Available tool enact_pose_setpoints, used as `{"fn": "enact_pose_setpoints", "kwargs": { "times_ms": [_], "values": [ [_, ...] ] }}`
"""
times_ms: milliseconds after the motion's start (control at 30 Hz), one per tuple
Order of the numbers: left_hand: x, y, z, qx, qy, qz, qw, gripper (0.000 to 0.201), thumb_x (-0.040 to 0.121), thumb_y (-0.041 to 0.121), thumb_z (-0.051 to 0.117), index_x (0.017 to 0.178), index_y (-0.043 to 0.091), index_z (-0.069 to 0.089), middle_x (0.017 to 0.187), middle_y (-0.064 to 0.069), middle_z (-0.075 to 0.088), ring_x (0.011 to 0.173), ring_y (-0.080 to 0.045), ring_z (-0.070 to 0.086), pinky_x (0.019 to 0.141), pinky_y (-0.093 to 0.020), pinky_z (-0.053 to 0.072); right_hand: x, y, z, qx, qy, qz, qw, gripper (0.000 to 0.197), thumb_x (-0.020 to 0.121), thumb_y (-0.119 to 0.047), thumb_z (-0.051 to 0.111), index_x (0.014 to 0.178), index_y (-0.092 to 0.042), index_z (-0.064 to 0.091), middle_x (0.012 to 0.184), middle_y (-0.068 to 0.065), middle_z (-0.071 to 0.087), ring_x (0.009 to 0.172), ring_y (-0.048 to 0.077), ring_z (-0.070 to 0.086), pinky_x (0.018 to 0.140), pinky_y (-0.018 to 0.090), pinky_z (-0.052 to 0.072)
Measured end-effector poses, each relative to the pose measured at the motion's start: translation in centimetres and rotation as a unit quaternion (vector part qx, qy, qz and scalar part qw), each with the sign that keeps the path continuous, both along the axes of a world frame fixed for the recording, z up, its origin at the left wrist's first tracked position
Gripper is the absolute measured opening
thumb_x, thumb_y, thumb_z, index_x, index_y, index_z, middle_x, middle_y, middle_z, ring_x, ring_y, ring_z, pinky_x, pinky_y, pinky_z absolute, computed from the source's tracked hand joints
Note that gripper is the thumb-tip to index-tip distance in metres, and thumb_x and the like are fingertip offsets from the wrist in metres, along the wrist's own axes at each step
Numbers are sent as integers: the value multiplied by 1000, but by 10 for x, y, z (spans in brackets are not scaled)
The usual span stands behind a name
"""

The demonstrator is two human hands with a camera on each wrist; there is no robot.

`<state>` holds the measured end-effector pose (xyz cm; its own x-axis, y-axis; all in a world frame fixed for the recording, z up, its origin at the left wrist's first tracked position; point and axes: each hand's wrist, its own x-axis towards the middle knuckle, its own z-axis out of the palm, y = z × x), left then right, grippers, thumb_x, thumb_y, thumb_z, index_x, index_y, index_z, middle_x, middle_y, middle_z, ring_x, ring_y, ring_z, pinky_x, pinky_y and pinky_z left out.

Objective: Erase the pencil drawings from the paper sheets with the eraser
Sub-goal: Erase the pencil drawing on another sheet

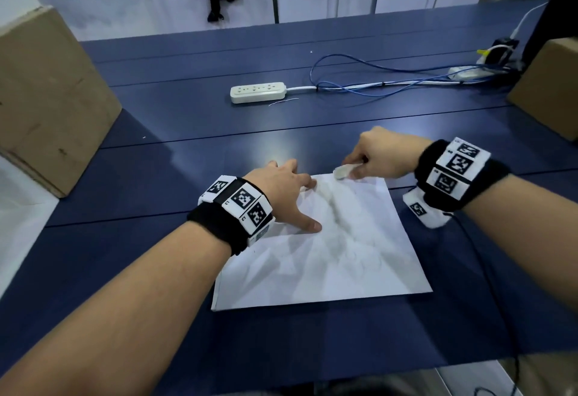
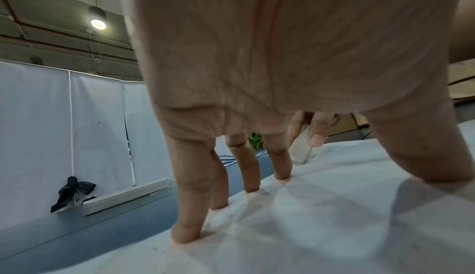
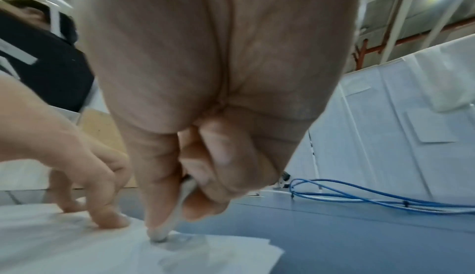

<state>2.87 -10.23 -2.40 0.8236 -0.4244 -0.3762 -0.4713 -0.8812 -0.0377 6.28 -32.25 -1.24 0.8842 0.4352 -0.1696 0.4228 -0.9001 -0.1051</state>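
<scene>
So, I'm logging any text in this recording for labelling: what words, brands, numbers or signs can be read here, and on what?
No readable words, brands or numbers in any view.
Wristband on the left wrist: black-and-white square code markers only; the tiny characters beside them are too small to read.
Wristband on the right wrist: the same, unreadable.
Power strip: no legible marking.
Paper sheets: only faint pencil smudges, no writing.

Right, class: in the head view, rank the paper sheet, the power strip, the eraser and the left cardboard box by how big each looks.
1. Cardboard box, though nearness and cropping make this unsure against the paper
2. Paper sheet
3. Power strip
4. Eraser, partly hidden by the right hand
</scene>
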Motion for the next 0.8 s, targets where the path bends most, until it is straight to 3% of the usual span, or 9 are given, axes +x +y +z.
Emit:
{"fn": "enact_pose_setpoints", "kwargs": {
  "times_ms": [100, 200, 300, 400, 467, 533, 633, 733, 800],
  "values": [
    [1, 0, -2, 2, -3, 0, 1000, 94, 64, 84, 61, 143, 41, 35, 130, 5, 38, 117, -24, 41, 74, -34, 40, -21, -7, 4, 19, 78, 41, 996, 29, 85, -32, 73, 114, -36, 75, 62, -11, 63, 58, 0, 54, 56, 9, 37],
    [2, 1, -2, 1, -2, -1, 1000, 97, 64, 84, 61, 146, 40, 33, 130, 5, 38, 118, -24, 41, 73, -34, 40, -42, -9, 8, 28, 198, 75, 977, 33, 82, -27, 78, 112, -37, 75, 73, -7, 74, 61, 1, 58, 64, 9, 47],
    [1, 0, -2, -1, -2, 0, 1000, 95, 63, 84, 61, 144, 41, 34, 129, 5, 38, 116, -23, 41, 73, -34, 41, -25, -6, 8, 23, 93, 35, 995, 28, 85, -33, 74, 113, -35, 75, 63, -13, 65, 60, 0, 56, 55, 4, 40],
    [0, 0, -2, -3, -4, 2, 1000, 95, 63, 85, 60, 144, 42, 34, 128, 5, 38, 115, -23, 41, 75, -35, 43, -7, -2, 7, 13, 10, -6, 1000, 28, 91, -39, 65, 117, -33, 74, 61, -15, 56, 67, 12, 52, 47, 8, 31],
    [0, 0, -2, -2, -5, 2, 1000, 94, 63, 85, 60, 143, 42, 35, 128, 6, 38, 115, -23, 41, 74, -34, 41, -9, -6, 6, 11, 18, 6, 1000, 29, 90, -39, 66, 117, -33, 74, 58, -12, 54, 63, 11, 51, 52, 17, 35],
    [0, 0, -2, -2, -3, 2, 1000, 95, 64, 84, 61, 144, 42, 34, 129, 6, 38, 116, -23, 41, 74, -34, 41, -23, -10, 6, 12, 84, 35, 996, 29, 85, -35, 73, 114, -36, 74, 55, -14, 59, 59, 1, 55, 57, 16, 42],
    [1, 0, -2, -1, 0, 3, 1000, 97, 64, 84, 61, 146, 41, 33, 129, 6, 38, 117, -23, 41, 75, -34, 42, -39, -10, 10, 14, 198, 67, 978, 31, 80, -31, 79, 110, -40, 75, 70, -16, 72, 64, -1, 61, 69, 17, 53],
    [0, -1, -2, -3, 0, 4, 1000, 94, 65, 83, 62, 144, 41, 35, 128, 6, 38, 116, -23, 41, 74, -35, 42, -22, -6, 9, 28, 110, 43, 993, 26, 84, -33, 74, 109, -37, 76, 55, -18, 62, 57, 0, 55, 55, 9, 41],
    [0, -1, -1, -6, 0, 7, 1000, 94, 64, 82, 62, 144, 41, 34, 128, 6, 38, 115, -23, 40, 75, -35, 43, -7, -4, 6, 31, 37, 7, 999, 25, 88, -40, 68, 111, -34, 76, 54, -16, 58, 59, 2, 53, 56, 16, 39]
  ]
}}
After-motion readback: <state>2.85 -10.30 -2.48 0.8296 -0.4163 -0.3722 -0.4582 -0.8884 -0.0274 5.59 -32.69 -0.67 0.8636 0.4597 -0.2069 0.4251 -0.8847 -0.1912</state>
